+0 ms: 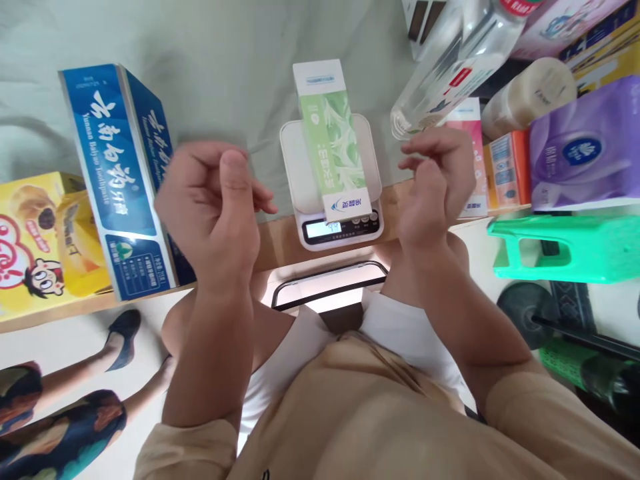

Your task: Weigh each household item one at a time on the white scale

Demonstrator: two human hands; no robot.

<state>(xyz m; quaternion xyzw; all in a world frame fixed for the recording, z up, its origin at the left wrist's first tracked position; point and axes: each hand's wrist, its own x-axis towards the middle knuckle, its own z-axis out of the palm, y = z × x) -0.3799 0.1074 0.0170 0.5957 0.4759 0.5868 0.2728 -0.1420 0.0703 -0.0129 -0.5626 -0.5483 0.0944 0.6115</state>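
A green and white toothpaste box (334, 140) lies lengthwise on a white kitchen scale (295, 167), overhanging its far edge and partly covering the front panel. The scale's lit display (323, 229) is partly hidden by the box; its digits look like 99. My left hand (215, 200) hovers left of the scale, fingers loosely curled and partly apart, with nothing visible in it. To the right of the scale, my right hand (435, 180) is raised near a clear bottle (450, 67); its fingers are bent and apart, and it holds nothing visible. Neither hand touches the box.
A blue toothpaste carton (113, 180) and a yellow snack box (30, 247) stand at left. On the right are a purple tissue pack (583, 147), an orange box (505, 170) and a beige bottle (530, 97). A green stool (590, 250) is beyond the table edge. Another person's legs (75, 427) show lower left.
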